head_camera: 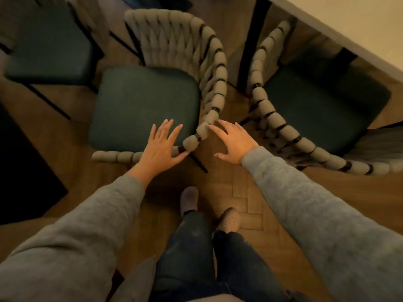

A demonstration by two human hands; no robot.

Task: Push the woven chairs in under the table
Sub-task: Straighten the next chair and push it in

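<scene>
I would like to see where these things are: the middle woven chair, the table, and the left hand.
middle woven chair (144, 105): head view, on its dark green seat cushion.
table (359, 22): head view, on the pale top, upper right corner.
left hand (162, 147): head view, on the back of the hand.

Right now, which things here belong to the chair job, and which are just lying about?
Job: middle chair, right chair, left chair, table, left hand, right hand.
Lying about: slippers, floor, dark shape at left.
</scene>
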